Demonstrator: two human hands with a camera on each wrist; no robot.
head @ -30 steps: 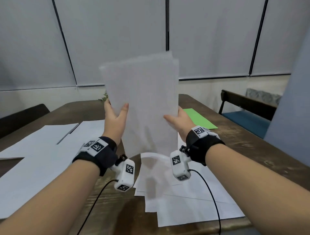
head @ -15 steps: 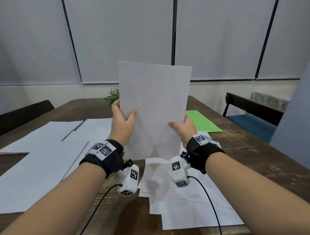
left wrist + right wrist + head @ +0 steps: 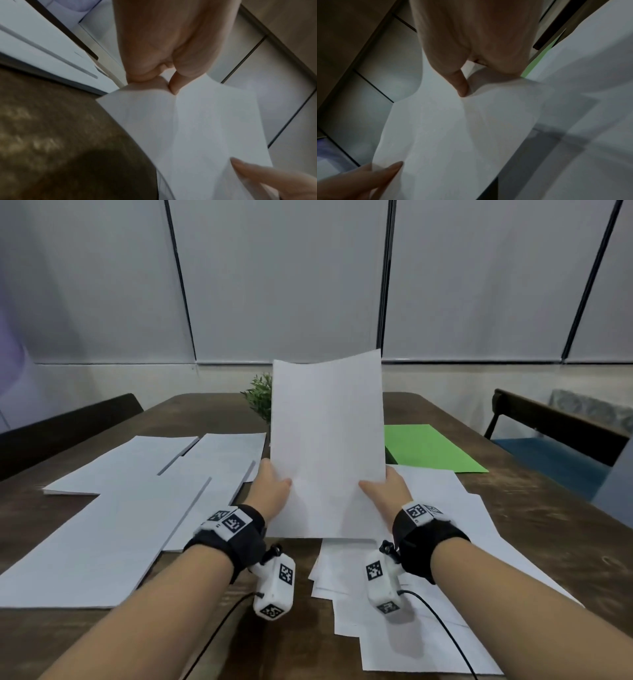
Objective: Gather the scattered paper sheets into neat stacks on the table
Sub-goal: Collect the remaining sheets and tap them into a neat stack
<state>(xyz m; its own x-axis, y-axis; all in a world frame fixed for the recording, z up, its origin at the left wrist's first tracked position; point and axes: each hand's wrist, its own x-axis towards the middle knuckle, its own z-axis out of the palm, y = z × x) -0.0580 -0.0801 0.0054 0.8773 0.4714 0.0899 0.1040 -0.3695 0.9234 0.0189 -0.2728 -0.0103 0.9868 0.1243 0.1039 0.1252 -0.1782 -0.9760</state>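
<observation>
A wooden table [image 3: 534, 518] carries white sheets [image 3: 113, 529] spread across its left side and a loose pile [image 3: 455, 594] on the right, with a green sheet [image 3: 428, 448] beyond. Above them a held paper [image 3: 327, 446] stands nearly upright — the left hand [image 3: 270, 491] and right hand [image 3: 388, 491] each pinch a side edge, thumb in front, fingers behind.

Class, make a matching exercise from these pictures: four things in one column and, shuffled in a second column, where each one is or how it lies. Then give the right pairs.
Things
1. held sheets
2. green sheet
3. small plant
4. blue chair

Places
A. beside the table, at right
B. upright between the left hand and right hand
C. flat on the table's far right
D. behind the held sheets

Pairs: 1-B, 2-C, 3-D, 4-A
</observation>
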